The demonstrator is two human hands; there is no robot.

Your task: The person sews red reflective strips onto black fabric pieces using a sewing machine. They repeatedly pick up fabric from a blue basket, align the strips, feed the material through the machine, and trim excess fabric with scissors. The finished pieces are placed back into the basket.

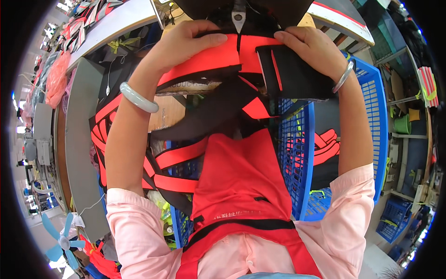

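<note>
A strip of bright red and black fabric (204, 56) is stretched across the top middle, in front of a dark machine with a pointed metal plate (239, 17) with a hole in it. My left hand (197, 39) grips the strip's upper edge, its thumb lying on the red face and its other fingers mostly behind. Over on the right, my right hand (316, 46) pinches the same cloth beside a black panel (295, 72) with a thin red stripe. Black cloth with a red patch (258, 109) hangs below. The machine's working point is hard to make out.
At right stands a blue plastic basket (304, 172) holding black and red pieces (327, 148). More red-striped black straps (179, 158) hang at left, near a grey panel (86, 139). A light-blue fan (64, 242) is at lower left. My red apron (241, 176) covers my lap.
</note>
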